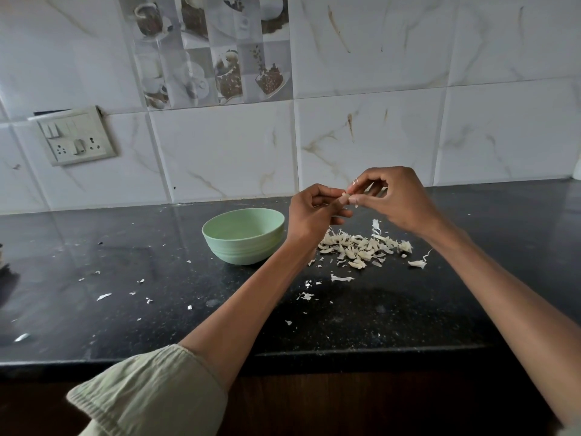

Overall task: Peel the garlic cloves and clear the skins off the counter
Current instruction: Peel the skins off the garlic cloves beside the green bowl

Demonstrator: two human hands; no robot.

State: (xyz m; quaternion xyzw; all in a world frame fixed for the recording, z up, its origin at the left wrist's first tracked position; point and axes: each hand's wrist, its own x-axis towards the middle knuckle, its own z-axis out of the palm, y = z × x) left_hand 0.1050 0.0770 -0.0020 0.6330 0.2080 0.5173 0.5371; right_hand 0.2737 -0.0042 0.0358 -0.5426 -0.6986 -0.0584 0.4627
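Pinching a small pale garlic clove (346, 196) between them, the left hand (314, 212) and the right hand (397, 199) meet in the air above the black counter (157, 278). The left hand's thumb and fingers curl round the clove from the left, and the right hand's thumb and forefinger nip it from the right, so both hands grip the same clove and their fingertips almost touch. A ring shows on a right-hand finger.

Directly below the hands, and a little to the right, lies a loose pile of skins (361, 248) on the counter, with stray strips trailing out to the right of the pile and toward the front edge. Smaller white flecks are scattered across the left part of the counter.

Just beside the left wrist, to its left, stands a pale green bowl (243, 237), upright; its visible inside shows nothing in it, though the near wall hides the bottom. The bowl sits apart from the skin pile, with the left forearm crossing between them.

The counter runs wide to both sides; its front edge passes under both forearms, and its back edge meets a marbled tile wall (440, 121). A switch and socket plate (75, 136) is fixed on the wall at the far left. A rolled pale green sleeve (147, 391) covers the left upper arm.
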